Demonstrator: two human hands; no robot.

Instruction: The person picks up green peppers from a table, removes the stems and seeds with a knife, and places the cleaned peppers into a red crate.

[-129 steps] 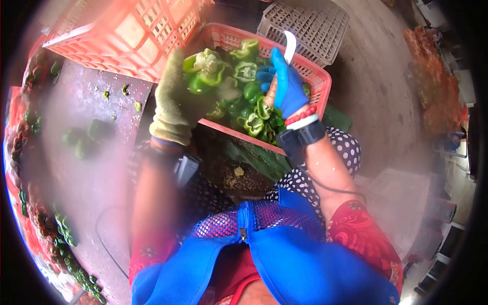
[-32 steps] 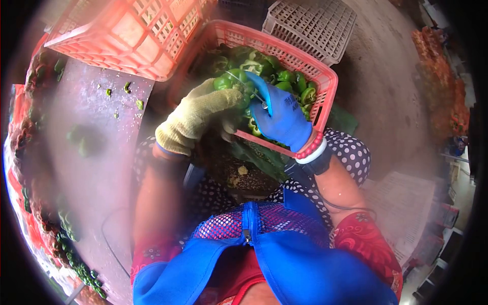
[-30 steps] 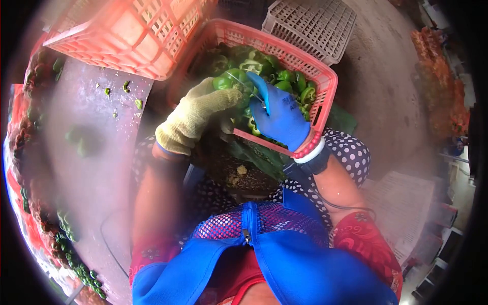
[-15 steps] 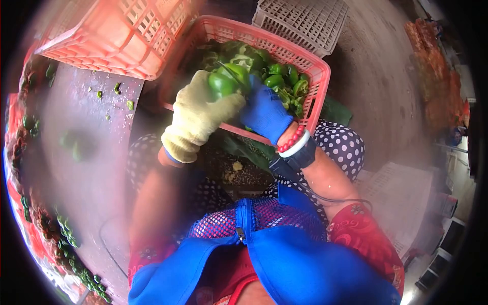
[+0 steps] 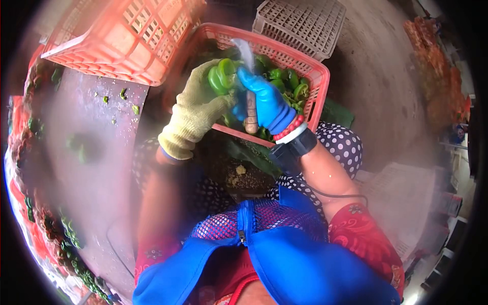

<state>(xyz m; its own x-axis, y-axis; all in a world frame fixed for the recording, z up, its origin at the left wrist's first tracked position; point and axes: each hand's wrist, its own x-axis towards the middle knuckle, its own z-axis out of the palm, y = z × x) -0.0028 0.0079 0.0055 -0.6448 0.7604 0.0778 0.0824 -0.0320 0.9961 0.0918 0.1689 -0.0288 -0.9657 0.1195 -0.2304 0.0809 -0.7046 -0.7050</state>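
Note:
My left hand (image 5: 190, 112), in a cream knitted glove, is closed around a green bell pepper (image 5: 220, 77) above the basket. Beside it my right hand (image 5: 267, 99), in a blue glove, grips a knife (image 5: 251, 113) by its wooden handle. The knife's blade points up and away from me, just right of the pepper, and is blurred. Under both hands a pink plastic basket (image 5: 321, 91) holds several green peppers and pieces (image 5: 292, 79). My left fingertips are partly hidden behind the pepper.
A tipped orange crate (image 5: 109, 56) stands at the upper left, touching or close to the basket. Behind the basket is a grey crate (image 5: 300, 25). Small green scraps (image 5: 123, 93) and seeds lie on the surface at left. Reddish piles (image 5: 432, 71) blur at far right.
My right hand has turned, bringing the knife's handle and raised blade into sight, apart from the pepper. The pepper is turned in my left hand, which stays near the same place.

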